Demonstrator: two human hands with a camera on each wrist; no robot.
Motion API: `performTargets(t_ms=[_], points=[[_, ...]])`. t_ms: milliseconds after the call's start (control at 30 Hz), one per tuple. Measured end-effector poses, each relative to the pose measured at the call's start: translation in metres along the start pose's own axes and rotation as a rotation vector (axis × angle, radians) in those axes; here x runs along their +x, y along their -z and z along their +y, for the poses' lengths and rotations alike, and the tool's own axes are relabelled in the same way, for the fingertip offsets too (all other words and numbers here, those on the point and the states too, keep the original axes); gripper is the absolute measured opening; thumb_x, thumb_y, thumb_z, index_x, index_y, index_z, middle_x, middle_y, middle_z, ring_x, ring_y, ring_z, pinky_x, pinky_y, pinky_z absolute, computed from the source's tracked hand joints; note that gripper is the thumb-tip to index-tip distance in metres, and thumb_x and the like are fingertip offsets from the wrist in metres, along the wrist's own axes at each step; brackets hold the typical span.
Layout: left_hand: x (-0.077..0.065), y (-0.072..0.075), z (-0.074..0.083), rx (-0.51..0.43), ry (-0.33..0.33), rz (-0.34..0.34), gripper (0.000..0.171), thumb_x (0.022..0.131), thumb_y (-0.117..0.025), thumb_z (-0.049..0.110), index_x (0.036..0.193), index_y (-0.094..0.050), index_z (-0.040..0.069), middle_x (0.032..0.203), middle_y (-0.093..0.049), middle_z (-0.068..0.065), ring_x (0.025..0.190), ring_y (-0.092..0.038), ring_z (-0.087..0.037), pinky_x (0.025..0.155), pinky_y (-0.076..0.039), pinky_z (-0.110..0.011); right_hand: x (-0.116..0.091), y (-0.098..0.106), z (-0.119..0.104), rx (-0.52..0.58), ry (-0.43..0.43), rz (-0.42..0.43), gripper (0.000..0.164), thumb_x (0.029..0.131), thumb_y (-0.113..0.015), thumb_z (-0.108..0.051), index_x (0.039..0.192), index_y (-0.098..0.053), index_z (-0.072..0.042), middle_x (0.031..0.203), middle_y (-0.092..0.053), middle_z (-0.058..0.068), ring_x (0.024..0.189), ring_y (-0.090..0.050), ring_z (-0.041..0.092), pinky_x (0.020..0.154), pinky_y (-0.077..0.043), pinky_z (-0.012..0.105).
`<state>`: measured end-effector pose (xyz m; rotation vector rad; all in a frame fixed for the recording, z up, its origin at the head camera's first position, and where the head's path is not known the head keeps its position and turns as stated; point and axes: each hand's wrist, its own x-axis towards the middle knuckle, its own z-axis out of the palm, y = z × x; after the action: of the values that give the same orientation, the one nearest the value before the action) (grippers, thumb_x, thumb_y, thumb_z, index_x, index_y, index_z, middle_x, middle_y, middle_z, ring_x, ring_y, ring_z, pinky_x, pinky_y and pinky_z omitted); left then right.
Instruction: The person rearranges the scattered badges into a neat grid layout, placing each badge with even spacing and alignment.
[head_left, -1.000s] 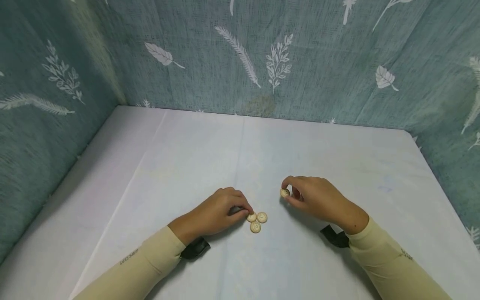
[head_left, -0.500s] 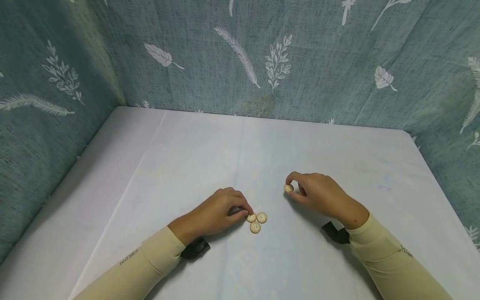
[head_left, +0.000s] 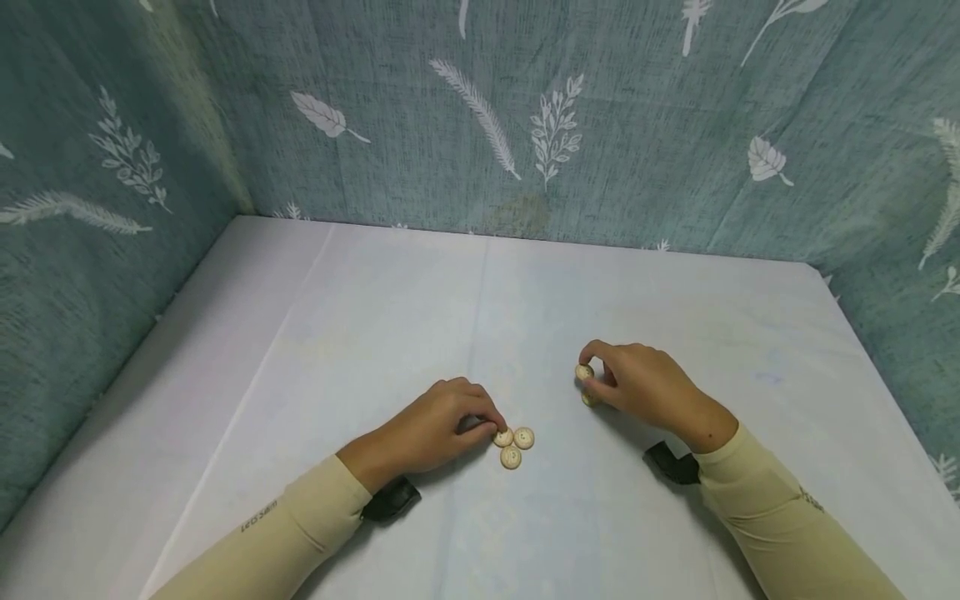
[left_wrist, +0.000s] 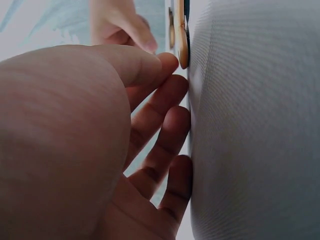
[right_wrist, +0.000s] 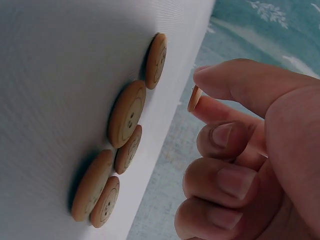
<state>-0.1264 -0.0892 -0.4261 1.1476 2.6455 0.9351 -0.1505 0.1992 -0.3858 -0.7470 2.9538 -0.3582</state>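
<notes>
Looks partway through, going by layout. Shows three grouped buttons (head_left: 511, 457) flat on white table (head_left: 360, 317), touching or nearly so, just beside fingertips of left hand (head_left: 431, 427). Can probably count that much as done.

Leaves held button (head_left: 584, 372) not set down: pinched between thumb and finger of right hand (head_left: 645, 387), clear of table in right wrist view. Also see another button (head_left: 589, 399) right next to it in head view, partly covered by right thumb; likely down on table. Shows five buttons (right_wrist: 129, 114) lying on table near right hand in right wrist view; can't match those one-to-one with head view, so can't give firm count of what's left.

Rests left hand with fingers loosely bent, one fingertip on edge of nearest grouped button. Reads as light touch; can't see any grip there.

Versus half a second ago: puts right hand slightly farther out and to the right, still pinching. Can now see other button under thumb, not visible in that frame. Shows no real shift in left hand or grouped three.
</notes>
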Motion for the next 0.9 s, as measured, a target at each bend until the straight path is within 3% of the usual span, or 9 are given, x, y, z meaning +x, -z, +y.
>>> performTargets(t_ms=[400, 900], points=[[-0.0001, -0.0014, -0.0015, 0.001, -0.002, -0.001, 0.013, 0.09, -0.059, 0.024, 0.092, -0.07, 0.03, 0.093, -0.061, 0.022, 0.095, -0.053, 0.0, 0.094, -0.04, -0.029, 0.0021, -0.0041, 0.0042, 0.049, -0.059, -0.051, 0.02, 0.088, -0.06, -0.029, 0.104, -0.058, -0.018, 0.056, -0.048, -0.01, 0.048, -0.041, 0.006, 0.045, -0.035, 0.023], [0.0, -0.0019, -0.0004, 0.004, -0.006, 0.004, 0.012, 0.09, -0.059, 0.024, 0.092, -0.07, 0.03, 0.093, -0.061, 0.022, 0.095, -0.053, 0.0, 0.094, -0.04, -0.028, 0.004, -0.0062, 0.0086, 0.051, -0.104, -0.043, 0.017, 0.089, -0.058, -0.029, 0.102, -0.058, -0.017, 0.053, -0.047, -0.007, 0.046, -0.039, 0.008, 0.043, -0.032, 0.024]])
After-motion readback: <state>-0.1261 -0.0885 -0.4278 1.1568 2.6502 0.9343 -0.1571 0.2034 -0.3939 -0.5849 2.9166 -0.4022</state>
